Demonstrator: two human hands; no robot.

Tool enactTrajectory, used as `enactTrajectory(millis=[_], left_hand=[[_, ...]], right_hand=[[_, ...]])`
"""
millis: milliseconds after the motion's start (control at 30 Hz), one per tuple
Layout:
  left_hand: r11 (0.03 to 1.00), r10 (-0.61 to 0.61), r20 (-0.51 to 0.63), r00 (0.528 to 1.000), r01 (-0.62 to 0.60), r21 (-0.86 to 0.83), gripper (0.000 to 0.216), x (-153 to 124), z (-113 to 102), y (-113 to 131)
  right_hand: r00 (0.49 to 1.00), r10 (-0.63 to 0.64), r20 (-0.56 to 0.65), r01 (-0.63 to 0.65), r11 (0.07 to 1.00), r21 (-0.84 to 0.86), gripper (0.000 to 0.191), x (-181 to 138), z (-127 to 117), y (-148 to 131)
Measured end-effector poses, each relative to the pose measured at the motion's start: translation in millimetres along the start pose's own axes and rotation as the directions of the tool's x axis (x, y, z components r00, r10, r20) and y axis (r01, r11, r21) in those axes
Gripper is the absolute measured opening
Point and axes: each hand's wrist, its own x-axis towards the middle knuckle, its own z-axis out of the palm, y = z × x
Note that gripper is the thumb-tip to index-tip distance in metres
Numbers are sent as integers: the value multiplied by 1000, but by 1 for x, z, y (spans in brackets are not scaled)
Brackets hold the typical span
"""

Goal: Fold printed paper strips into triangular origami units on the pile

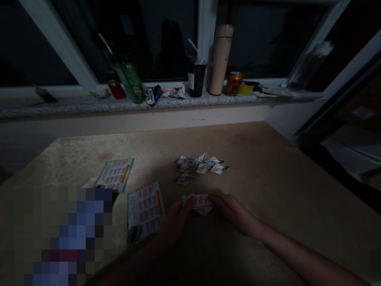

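Between my two hands is a folded piece of printed paper (pixel 202 201), with a pointed flap showing at its lower edge. My left hand (pixel 177 214) grips its left end, thumb on top. At the right end, my right hand (pixel 230 208) pinches the paper, and its lower fingers are in shadow. Just beyond the hands lies a group of several small folded paper pieces (pixel 203 168) with pointed ends. A stack of printed leaflets (pixel 145 208) rests beside my left forearm, partly covered by it.
Another printed leaflet (pixel 115 174) lies farther left on the wooden table (pixel 244 147). The windowsill (pixel 166 104) behind carries a green bottle (pixel 131 79), a dark drink cup (pixel 196 79), a tall pinkish flask (pixel 220 59) and an orange can (pixel 233 83). The lower left is pixelated.
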Motion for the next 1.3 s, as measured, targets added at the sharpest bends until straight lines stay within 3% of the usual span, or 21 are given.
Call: enactTrajectory(millis=[100,267,467,633,933,1033,1100,1200,1300], left_hand=[[999,27,27,999,-27,31,37,0,1,-2],[994,-33,3,999,33,100,40,2,0,-4],[1000,2,136,991,-4,19,34,4,-1,0],[997,-59,138,989,66,-43,38,2,-2,0],[1000,-10,264,965,11,-2,38,10,-5,-10],[998,6,284,959,-21,51,40,9,-6,-9],[994,31,269,963,-59,94,41,8,-6,-9],[986,50,274,960,-91,139,42,8,-6,-11],[985,33,276,961,-78,155,42,8,-5,-15]], right_hand=[[1000,-12,13,12,999,49,48,-1,-2,1],[1000,-18,-12,20,990,139,52,2,-4,4],[999,19,-31,-7,940,341,47,5,0,10],[996,19,-92,9,956,295,42,2,2,11],[986,53,-157,-21,980,196,44,1,5,9],[977,75,-199,-25,969,246,40,2,5,11],[977,122,-175,-66,953,295,42,4,5,14],[983,176,-47,-157,949,275,52,7,4,18],[983,184,9,-179,941,286,50,5,6,19]])
